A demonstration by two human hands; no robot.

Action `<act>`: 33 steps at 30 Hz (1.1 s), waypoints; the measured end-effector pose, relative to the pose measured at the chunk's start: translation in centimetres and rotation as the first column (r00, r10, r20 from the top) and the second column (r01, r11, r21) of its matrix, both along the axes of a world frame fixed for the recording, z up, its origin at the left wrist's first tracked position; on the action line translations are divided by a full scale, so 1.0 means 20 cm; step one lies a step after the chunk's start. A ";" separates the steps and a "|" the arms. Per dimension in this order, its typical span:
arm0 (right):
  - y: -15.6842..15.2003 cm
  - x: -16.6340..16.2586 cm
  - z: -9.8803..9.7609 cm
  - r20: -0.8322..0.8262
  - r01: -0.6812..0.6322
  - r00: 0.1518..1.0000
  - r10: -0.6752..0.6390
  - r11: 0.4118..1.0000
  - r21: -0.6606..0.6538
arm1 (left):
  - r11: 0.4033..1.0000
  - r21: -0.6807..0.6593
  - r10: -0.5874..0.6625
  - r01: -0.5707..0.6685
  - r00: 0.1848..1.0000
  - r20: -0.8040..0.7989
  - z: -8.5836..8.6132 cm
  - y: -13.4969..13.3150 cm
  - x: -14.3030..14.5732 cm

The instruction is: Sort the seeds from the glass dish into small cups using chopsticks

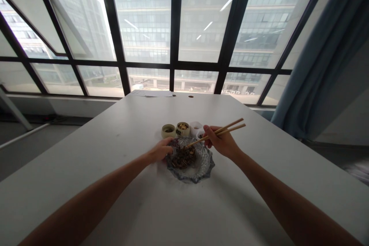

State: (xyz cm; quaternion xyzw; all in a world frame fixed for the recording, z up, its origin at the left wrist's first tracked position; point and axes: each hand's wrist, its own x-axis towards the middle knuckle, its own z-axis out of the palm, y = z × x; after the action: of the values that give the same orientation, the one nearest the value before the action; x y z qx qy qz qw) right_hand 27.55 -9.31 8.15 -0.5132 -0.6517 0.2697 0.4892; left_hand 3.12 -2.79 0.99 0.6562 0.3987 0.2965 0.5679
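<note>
A clear glass bowl (pixel 204 167) with a scalloped rim stands on the white table, tilted or level I cannot tell. Dark brown dried bits, with some paler pieces, lie heaped in its left part (pixel 183 158). My left hand (pixel 161 150) is closed on the bowl's left rim, thumb on the near side. In my right hand (pixel 220 142) is a pair of chopsticks (pixel 230 124), their tips down at the heap. Just behind the bowl are a greenish small cup (pixel 168 130), a cup of pale yellow nuts or seeds (pixel 182 128) and white small cups (pixel 196 126), partly hidden.
White sheets of paper (pixel 151 93) lie at the table's far edge, with a small brown round thing (pixel 190 96) to their right. Beyond the white table (pixel 115 184) are large windows (pixel 150 19). A blue curtain (pixel 314 61) hangs at the right.
</note>
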 end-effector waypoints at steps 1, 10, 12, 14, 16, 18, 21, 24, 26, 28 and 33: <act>0.00 0.00 0.00 -0.006 0.017 1.000 -0.017 1.000 -0.003 | 1.000 0.008 0.013 -0.014 1.000 0.026 -0.01 0.00 0.00; 0.00 -0.04 -0.04 0.060 -0.085 0.994 0.086 0.996 -0.013 | 0.999 0.034 0.023 -0.027 0.992 0.124 -0.04 0.02 0.00; -0.01 -0.05 -0.04 0.053 -0.091 0.994 0.091 0.996 -0.003 | 0.999 0.031 0.029 -0.033 0.992 0.123 -0.04 0.02 0.00; -0.01 -0.05 -0.04 0.016 -0.083 0.996 0.083 0.997 0.003 | 0.999 0.025 0.034 -0.037 0.991 0.126 -0.04 0.02 0.00; 0.00 -0.03 -0.03 -0.062 -0.060 0.996 0.059 0.998 -0.005 | 0.999 0.020 0.038 -0.041 0.990 0.139 -0.04 0.02 0.00; 0.03 -0.01 -0.02 -0.197 -0.037 0.980 0.027 0.998 -0.047 | 0.999 0.013 0.043 -0.045 0.986 0.160 -0.05 0.02 0.00; 0.08 0.04 -0.01 -0.428 -0.034 0.902 -0.049 0.982 -0.184 | 0.999 -0.002 0.039 -0.039 0.981 0.191 -0.05 0.01 0.00; 0.10 0.08 0.01 -0.510 -0.004 0.850 -0.134 0.966 -0.260 | 1.000 -0.003 0.026 -0.026 0.978 0.205 -0.05 0.01 0.00; 0.09 0.10 0.02 -0.462 0.102 0.871 -0.166 0.982 -0.160 | 1.000 0.004 0.018 -0.020 0.979 0.205 -0.05 0.01 0.00; 0.06 0.13 0.05 -0.350 0.225 0.914 -0.204 0.974 0.018 | 1.000 -0.006 0.019 -0.019 0.980 0.199 -0.04 0.01 0.00; 0.01 0.23 0.12 -0.063 0.303 0.953 -0.297 0.922 0.240 | 1.000 -0.017 0.027 -0.024 0.977 0.211 -0.04 0.01 0.00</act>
State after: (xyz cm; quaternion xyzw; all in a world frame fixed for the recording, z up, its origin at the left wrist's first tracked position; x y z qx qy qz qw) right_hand 32.10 -9.19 10.45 -0.5387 -0.5876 0.1149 0.5927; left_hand 3.17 -2.61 0.11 0.6118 0.3468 0.3689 0.6078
